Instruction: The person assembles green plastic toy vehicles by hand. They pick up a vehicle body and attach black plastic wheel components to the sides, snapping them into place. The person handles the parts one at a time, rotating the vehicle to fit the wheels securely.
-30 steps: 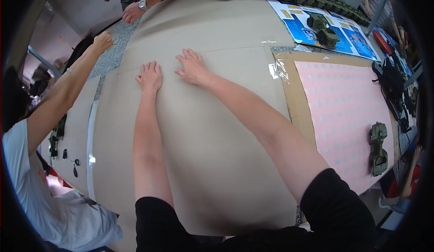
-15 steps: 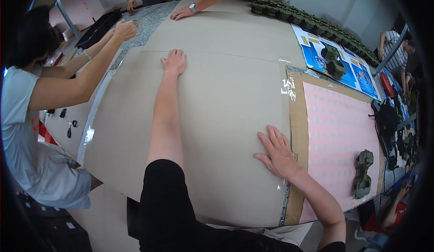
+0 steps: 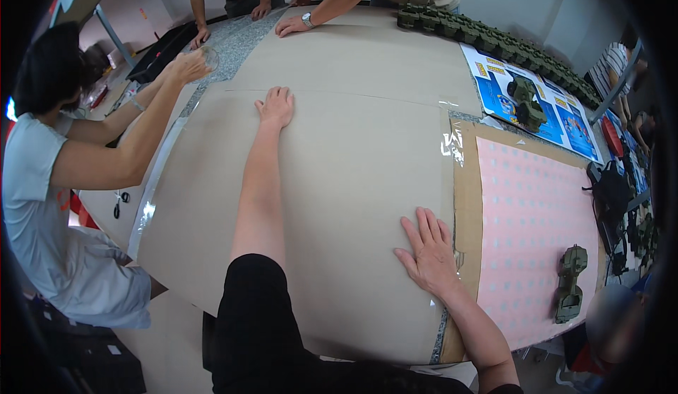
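A large grey-brown cardboard sheet (image 3: 346,175) covers most of the table. Palm down near the seam toward its far part lies my left hand (image 3: 276,106), arm stretched out and fingers extended. My right hand (image 3: 428,251) rests flat by the sheet's right edge with its fingers spread. Neither hand holds anything. Shiny clear tape (image 3: 453,145) is stuck on the right edge, farther away than my right hand. More clear tape (image 3: 145,217) runs along the left edge. A co-worker at the left holds a roll of clear tape (image 3: 211,58) in both hands.
Other people's hands (image 3: 291,25) rest at the far edge. Green plastic parts (image 3: 487,37) line the far right. A pink patterned sheet (image 3: 526,253) bears one green part (image 3: 571,284). Printed blue sheets (image 3: 558,115) lie beyond it. Scissors (image 3: 120,203) lie at left.
The whole view has shifted slightly, with the table sitting lower in it. My hands stay flat on the cardboard. The co-worker's hands with the tape roll are slightly lower in view.
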`<state>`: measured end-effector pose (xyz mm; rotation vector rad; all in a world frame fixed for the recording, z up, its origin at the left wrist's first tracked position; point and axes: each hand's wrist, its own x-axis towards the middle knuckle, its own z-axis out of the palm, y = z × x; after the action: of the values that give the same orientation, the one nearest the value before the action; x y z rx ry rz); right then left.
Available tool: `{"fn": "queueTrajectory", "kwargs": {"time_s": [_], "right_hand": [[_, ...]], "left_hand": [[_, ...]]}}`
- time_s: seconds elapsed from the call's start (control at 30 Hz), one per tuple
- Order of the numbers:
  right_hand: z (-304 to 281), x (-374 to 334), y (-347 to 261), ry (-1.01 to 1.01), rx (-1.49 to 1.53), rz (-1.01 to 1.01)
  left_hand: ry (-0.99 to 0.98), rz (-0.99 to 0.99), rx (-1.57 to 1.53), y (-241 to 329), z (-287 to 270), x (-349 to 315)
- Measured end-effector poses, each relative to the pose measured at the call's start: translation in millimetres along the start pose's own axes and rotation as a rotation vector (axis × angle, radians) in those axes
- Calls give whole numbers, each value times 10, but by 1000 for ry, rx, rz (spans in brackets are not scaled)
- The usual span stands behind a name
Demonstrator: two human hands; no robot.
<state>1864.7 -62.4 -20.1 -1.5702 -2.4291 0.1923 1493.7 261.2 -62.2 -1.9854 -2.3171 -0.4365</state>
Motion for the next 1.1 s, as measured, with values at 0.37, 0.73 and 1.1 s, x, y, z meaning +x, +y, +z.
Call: {"fn": "queueTrajectory", "kwargs": {"time_s": [0.37, 0.73, 1.1], "right_hand": [[-6, 4, 24, -8, 39, 2], [-13, 8, 37, -28, 61, 7], [-26, 19, 18, -29, 78, 6]], "left_hand": [[0, 8, 8, -4, -27, -14], [-18, 2, 4, 6, -47, -12], [-15, -12, -6, -3, -46, -16]]}}
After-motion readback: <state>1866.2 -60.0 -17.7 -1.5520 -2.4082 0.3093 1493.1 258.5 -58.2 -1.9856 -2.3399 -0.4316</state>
